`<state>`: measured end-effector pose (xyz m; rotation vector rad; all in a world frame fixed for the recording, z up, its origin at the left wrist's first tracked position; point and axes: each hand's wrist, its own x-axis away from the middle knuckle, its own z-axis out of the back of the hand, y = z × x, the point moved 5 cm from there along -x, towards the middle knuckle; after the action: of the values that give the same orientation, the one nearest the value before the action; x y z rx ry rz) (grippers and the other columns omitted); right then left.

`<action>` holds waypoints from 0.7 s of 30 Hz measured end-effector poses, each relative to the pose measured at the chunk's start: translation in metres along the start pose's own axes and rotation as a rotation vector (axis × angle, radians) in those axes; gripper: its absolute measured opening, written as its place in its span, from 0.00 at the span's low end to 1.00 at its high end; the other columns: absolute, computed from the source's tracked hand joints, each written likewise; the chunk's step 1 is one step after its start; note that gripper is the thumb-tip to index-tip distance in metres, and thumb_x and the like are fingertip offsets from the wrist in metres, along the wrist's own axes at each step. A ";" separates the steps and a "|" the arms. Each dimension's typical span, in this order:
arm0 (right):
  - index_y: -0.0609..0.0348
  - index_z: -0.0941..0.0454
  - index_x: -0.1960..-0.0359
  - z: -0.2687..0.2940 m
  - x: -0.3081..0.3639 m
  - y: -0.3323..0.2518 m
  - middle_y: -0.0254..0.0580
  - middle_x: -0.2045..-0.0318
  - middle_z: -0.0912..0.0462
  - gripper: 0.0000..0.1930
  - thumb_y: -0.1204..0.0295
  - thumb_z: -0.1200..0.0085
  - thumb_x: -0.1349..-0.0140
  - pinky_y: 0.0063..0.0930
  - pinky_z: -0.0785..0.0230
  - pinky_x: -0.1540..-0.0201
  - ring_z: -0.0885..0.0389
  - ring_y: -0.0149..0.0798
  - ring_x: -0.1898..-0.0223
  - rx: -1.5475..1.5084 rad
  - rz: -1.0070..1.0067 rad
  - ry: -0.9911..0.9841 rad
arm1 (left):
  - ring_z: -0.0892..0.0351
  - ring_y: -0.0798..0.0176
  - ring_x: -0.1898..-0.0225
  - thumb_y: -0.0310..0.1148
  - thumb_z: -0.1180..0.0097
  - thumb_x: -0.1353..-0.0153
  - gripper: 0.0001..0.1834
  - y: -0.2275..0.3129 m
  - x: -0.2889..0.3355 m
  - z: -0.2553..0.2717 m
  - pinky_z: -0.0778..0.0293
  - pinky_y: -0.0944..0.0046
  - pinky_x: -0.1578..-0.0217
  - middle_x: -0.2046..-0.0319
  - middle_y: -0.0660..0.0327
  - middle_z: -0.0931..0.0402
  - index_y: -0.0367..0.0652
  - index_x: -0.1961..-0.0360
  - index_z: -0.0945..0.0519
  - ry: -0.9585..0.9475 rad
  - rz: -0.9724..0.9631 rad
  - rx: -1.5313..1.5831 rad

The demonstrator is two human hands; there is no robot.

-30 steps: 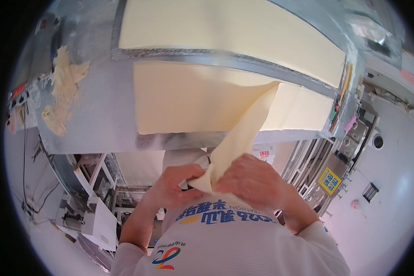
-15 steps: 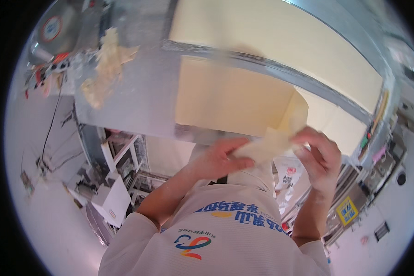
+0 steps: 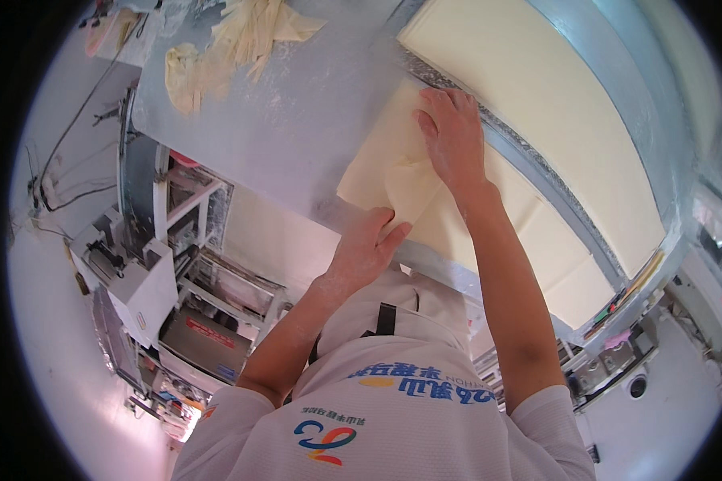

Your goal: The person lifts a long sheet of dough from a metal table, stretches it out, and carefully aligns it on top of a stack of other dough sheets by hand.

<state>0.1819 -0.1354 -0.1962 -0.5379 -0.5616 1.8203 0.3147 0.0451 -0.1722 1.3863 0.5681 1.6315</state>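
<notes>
Head view showed both bare hands on the near pale dough sheet (image 3: 413, 184), which lay on the grey tabletop (image 3: 301, 132) in front of the person, its near edge close to the table's front edge. The left hand (image 3: 363, 250) was at that near edge, thumb and forefinger just beside each other; whether its grip pinched the dough could not be told. The right hand (image 3: 455, 144) lay palm down over the far edge, its grip open, with the thumb spread from the fingers. Between the hands, part of the sheet rose in a soft, uneven fold.

A second ago, the two hands had been close together in front of the torso, pulling up a twisted length of dough. Half a second later they had drawn apart, with a blurred flap of dough between them. Now both arms stretched forward, the right one reaching farther, and that raised length had come down to the tabletop.

The view had turned as well: the ragged dough scraps (image 3: 245, 40), at the left before, now stood near the top. Beyond the right hand, a larger pale slab (image 3: 537, 120) lay alongside, past a grey band. The white shirt (image 3: 377, 425) filled the lower middle.
</notes>
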 end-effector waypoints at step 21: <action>0.55 0.11 0.63 0.001 -0.004 -0.017 0.37 0.63 0.14 0.05 0.75 0.29 0.40 0.41 0.25 0.50 0.17 0.47 0.56 0.044 -0.030 0.060 | 0.18 0.47 0.56 0.23 0.33 0.34 0.05 -0.002 -0.098 0.044 0.21 0.51 0.54 0.61 0.57 0.17 0.43 0.58 0.14 0.585 -0.317 -0.226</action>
<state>0.1948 -0.1348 -0.1850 -0.5497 -0.4850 1.7784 0.3538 -0.0456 -0.2145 0.6038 0.8576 1.7636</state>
